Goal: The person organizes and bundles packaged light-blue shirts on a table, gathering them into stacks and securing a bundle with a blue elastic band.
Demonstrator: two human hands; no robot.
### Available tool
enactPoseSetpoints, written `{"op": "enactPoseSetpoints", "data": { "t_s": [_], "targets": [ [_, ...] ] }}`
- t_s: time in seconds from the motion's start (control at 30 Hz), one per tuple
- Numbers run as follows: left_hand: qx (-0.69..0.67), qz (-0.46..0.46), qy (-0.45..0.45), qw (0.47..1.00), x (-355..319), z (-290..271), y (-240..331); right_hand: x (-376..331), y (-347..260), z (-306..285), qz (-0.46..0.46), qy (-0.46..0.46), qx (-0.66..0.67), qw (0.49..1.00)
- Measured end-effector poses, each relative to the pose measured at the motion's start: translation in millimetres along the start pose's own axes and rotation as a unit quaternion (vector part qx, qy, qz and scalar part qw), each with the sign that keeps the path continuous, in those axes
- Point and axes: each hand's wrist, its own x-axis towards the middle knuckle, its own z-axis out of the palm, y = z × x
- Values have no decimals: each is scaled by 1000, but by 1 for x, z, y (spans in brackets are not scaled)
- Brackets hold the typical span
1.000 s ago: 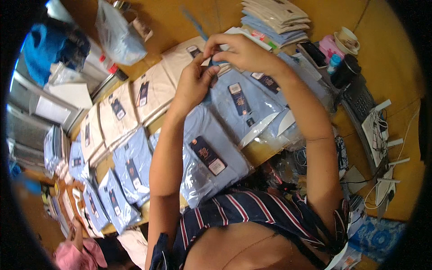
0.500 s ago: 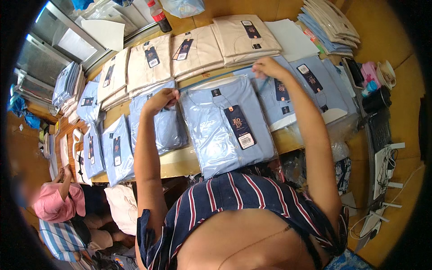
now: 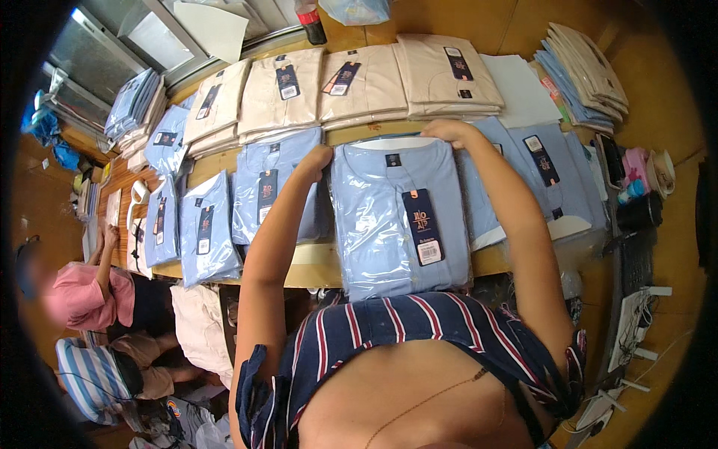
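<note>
A folded light-blue shirt (image 3: pixel 374 217) in a clear plastic bag lies in front of me, with a dark hang tag (image 3: pixel 422 224) and a white band at its collar. At the bag's upper left corner is my left hand (image 3: pixel 318 159), its fingers closed on the edge and partly hidden. My right hand (image 3: pixel 451 133) grips the top edge near the right corner, fingers curled over it. Just left of my left hand lies another bagged blue shirt (image 3: pixel 254 161). Beside my right forearm are folded blue shirts (image 3: pixel 516 150) with dark tags.
Beige folded garments (image 3: pixel 363 82) in bags line the table's far side. A cola bottle (image 3: pixel 310 22) stands beyond them. Stacked garments (image 3: pixel 587 75) and white paper (image 3: pixel 520 90) lie at the far right. A person in a pink top (image 3: pixel 86 295) sits at the left.
The bag's flap, with its blue strip, was stretched between my hands beyond the shirt; now it is mostly out of sight. My hands have closed in on the upper corners. The view has shifted.
</note>
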Motion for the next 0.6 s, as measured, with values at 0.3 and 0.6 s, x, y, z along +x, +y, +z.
{"op": "enactPoseSetpoints", "data": {
  "t_s": [0.3,0.6],
  "targets": [
    [-107,-159,-141,971,-85,-4,-1,-77,22,40,55,44,93,993],
    [-374,-95,-210,898,-77,14,-22,-80,72,26,-99,28,502,859]
  ]
}}
